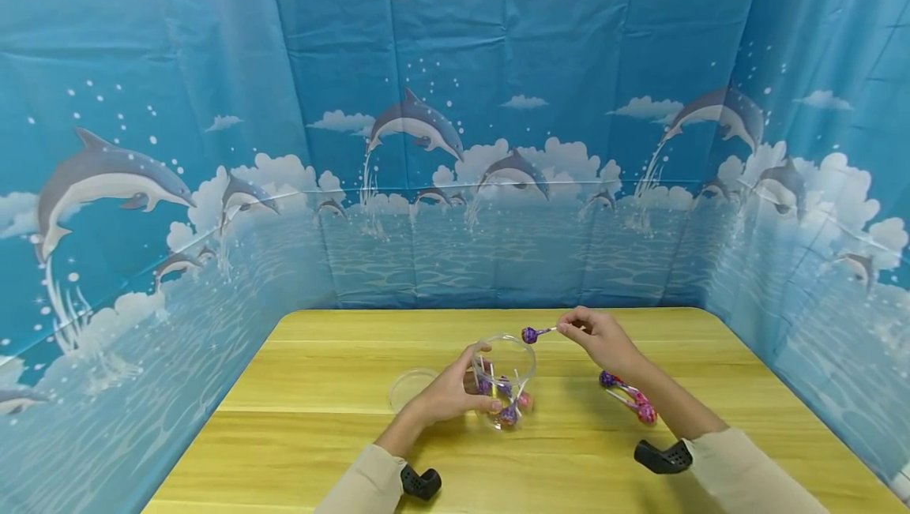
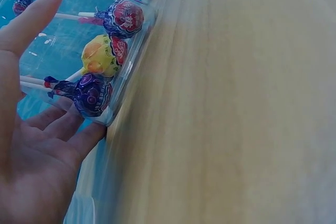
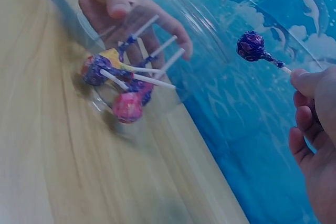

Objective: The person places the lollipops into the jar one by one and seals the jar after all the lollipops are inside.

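A clear plastic jar (image 1: pixel 506 364), lidless, stands on the table with several wrapped lollipops inside, purple, pink and yellow ones among them. My left hand (image 1: pixel 458 388) grips its side, thumb in front and fingers wrapped behind. The yellow lollipop (image 2: pixel 102 56) shows through the wall in the left wrist view, beside a purple lollipop (image 2: pixel 92 95). Between thumb and fingertips, my right hand (image 1: pixel 597 336) pinches the white stick of a purple lollipop (image 1: pixel 530 335). Its candy end points left, level with the jar's rim and just right of it, clear of the table.
A round clear lid (image 1: pixel 412 388) lies on the table left of the jar, partly behind the left hand. Loose lollipops (image 1: pixel 643 410), pink and purple, lie under the right forearm. A dolphin-print curtain (image 1: pixel 455 253) hangs beyond the wooden table (image 1: pixel 313 451).
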{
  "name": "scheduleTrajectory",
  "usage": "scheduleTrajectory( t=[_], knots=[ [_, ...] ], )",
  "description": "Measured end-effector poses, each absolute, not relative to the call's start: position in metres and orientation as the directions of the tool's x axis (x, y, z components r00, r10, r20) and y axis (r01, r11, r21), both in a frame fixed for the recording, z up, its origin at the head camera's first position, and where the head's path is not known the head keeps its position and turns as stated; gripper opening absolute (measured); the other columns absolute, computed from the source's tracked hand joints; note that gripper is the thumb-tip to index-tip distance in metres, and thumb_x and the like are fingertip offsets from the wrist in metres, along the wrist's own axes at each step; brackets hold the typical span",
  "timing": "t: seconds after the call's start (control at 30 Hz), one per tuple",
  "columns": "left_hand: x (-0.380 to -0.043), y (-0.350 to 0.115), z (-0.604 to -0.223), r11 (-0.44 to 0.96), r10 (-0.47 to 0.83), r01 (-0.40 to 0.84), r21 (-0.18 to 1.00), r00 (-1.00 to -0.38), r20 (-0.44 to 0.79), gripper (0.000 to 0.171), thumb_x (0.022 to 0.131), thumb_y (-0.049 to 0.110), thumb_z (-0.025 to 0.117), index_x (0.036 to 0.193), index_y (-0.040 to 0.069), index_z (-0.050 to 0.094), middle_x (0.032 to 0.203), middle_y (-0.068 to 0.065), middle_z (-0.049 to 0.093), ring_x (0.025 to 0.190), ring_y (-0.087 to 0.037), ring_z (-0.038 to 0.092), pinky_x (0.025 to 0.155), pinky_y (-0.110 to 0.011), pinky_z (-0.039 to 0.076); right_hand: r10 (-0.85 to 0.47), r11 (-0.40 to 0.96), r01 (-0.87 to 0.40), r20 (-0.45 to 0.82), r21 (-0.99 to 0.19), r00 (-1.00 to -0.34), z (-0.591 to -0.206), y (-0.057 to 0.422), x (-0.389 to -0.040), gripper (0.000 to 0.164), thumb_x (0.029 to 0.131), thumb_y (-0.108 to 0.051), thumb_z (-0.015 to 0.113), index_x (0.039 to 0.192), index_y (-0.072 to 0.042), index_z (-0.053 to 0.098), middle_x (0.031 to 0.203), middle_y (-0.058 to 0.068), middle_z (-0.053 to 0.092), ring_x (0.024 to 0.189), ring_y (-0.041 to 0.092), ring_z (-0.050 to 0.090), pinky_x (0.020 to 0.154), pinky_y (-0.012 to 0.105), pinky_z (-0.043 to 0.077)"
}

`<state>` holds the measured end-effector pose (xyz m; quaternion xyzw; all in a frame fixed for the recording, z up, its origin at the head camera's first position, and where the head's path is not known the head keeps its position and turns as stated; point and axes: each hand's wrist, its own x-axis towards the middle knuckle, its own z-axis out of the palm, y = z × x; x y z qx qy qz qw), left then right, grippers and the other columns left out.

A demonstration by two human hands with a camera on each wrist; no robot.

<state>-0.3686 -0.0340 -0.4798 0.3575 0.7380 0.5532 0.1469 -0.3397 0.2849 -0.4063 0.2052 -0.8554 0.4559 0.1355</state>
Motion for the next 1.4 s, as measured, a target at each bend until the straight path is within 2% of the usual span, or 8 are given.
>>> scheduleTrajectory(
  t=[0.27,0.5,0.7,0.87,1.4],
  knots=[
    [-0.371,-0.035,-0.481,0.128,0.692,0.370,0.920,-0.698,0.184,0.083,0.092,0.022,0.081,0.158,0.027,0.031,0.139,-0.023,0.049,0.125,-0.018,0.059,0.101,-0.032,0.050,-0.301,0.498,-0.540,0.449,-0.678,-0.841,-0.409,0.266,-0.343,0.013,0.105,-0.013,0.063,0.104,-0.004,0.073,0.096,0.004,0.067,0.068,0.015,0.051,0.058,0.030,0.046],
    [-0.372,-0.034,-0.483,0.109,0.694,0.357,0.928,-0.696,0.186,0.085,0.092,0.021,0.082,0.159,0.027,0.029,0.140,-0.024,0.049,0.126,-0.019,0.059,0.101,-0.032,0.050,-0.385,0.534,-0.613,0.478,-0.583,-0.790,-0.399,0.254,-0.349,0.011,0.104,-0.012,0.065,0.100,-0.009,0.075,0.091,0.000,0.066,0.075,0.014,0.056,0.064,0.030,0.050],
    [-0.371,-0.034,-0.483,0.087,0.698,0.358,0.930,-0.688,0.199,0.085,0.092,0.019,0.081,0.159,0.025,0.029,0.139,-0.025,0.049,0.124,-0.020,0.060,0.100,-0.033,0.051,-0.455,0.577,-0.621,0.423,-0.531,-0.784,-0.394,0.244,-0.355,0.009,0.103,-0.014,0.067,0.100,-0.010,0.075,0.088,-0.007,0.062,0.071,0.012,0.052,0.062,0.030,0.048],
    [-0.370,-0.034,-0.484,0.093,0.703,0.360,0.928,-0.684,0.195,0.086,0.093,0.023,0.080,0.161,0.024,0.027,0.145,-0.023,0.046,0.128,-0.022,0.057,0.100,-0.033,0.051,-0.507,0.606,-0.632,0.377,-0.483,-0.775,-0.392,0.237,-0.359,0.008,0.102,-0.016,0.069,0.100,-0.013,0.076,0.084,-0.009,0.060,0.068,0.010,0.049,0.060,0.029,0.046],
    [-0.369,-0.035,-0.481,0.093,0.702,0.367,0.926,-0.683,0.200,0.083,0.094,0.023,0.080,0.159,0.024,0.029,0.140,-0.024,0.048,0.127,-0.020,0.058,0.099,-0.031,0.051,-0.558,0.564,-0.681,0.392,-0.467,-0.731,-0.391,0.234,-0.364,0.005,0.100,-0.016,0.072,0.099,-0.017,0.077,0.091,-0.011,0.066,0.067,0.010,0.051,0.059,0.030,0.046]
  ],
)
